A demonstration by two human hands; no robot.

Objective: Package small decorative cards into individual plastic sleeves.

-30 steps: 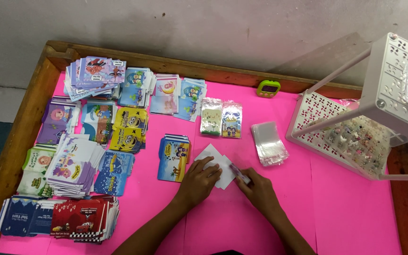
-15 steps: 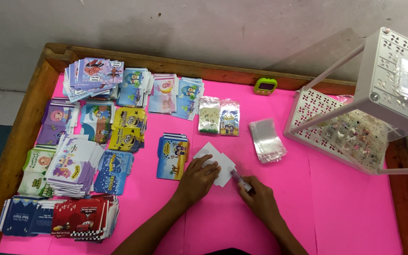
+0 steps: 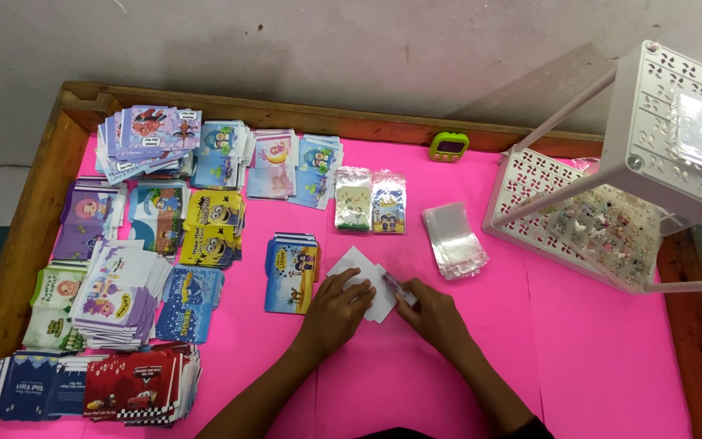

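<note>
Stacks of printed card packets (image 3: pixel 136 268) lie sorted by design at the left of the pink bench (image 3: pixel 595 366). The left hand (image 3: pixel 336 309) lies flat, fingers spread, pinning the white paper (image 3: pixel 357 268), apparently to steady it. The right hand (image 3: pixel 436 315), loosely curled, pinches a small item at the paper's edge. Clear sleeves (image 3: pixel 453 240) and a white rack (image 3: pixel 611 211) sit at the right

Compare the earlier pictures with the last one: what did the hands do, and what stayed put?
Little changed. The right hand slid slightly lower, staying at the edge of the white card; the left hand kept pressing the card flat. Nothing was picked up or released. The card stacks, clear sleeves and white rack stayed put.
</note>
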